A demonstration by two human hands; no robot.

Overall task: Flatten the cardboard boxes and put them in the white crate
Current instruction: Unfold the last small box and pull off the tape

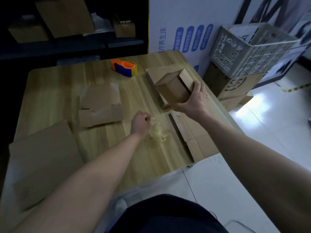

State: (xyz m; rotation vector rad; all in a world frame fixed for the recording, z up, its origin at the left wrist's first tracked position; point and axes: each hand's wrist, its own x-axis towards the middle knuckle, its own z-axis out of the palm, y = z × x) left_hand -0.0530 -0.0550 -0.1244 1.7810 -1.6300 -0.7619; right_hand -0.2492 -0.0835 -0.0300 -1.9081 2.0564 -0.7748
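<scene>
While the right hand [193, 100] holds the small open box [173, 89] at its near-right corner, thumb on the near side & fingers over the right wall, its grip is closed around the cardboard. This box is not flattened, it keeps its 3D shape w/ the open side up. It is above a flat cardboard piece [151, 71] at the far-right part of the counter [58, 91]; resting or lifted, I cannot tell. Left hand [140, 123] is near the counter's middle, grip closed as a fist on a wad of crumpled clear tape [159, 132], which sticks out to the right of the fingers. Flattened box [99, 105] lies center-left, a big cardboard sheet [43, 157] covers the near-left corner, another flat carton [196, 140] lies along the near-right edge. Orange & blue tape dispenser [124, 68] stands at the far side. White crate [249, 52] is off the counter, to the right, tilted on top of brown cartons [235, 86] on the floor; printed sheets are inside, details not clear.
</scene>
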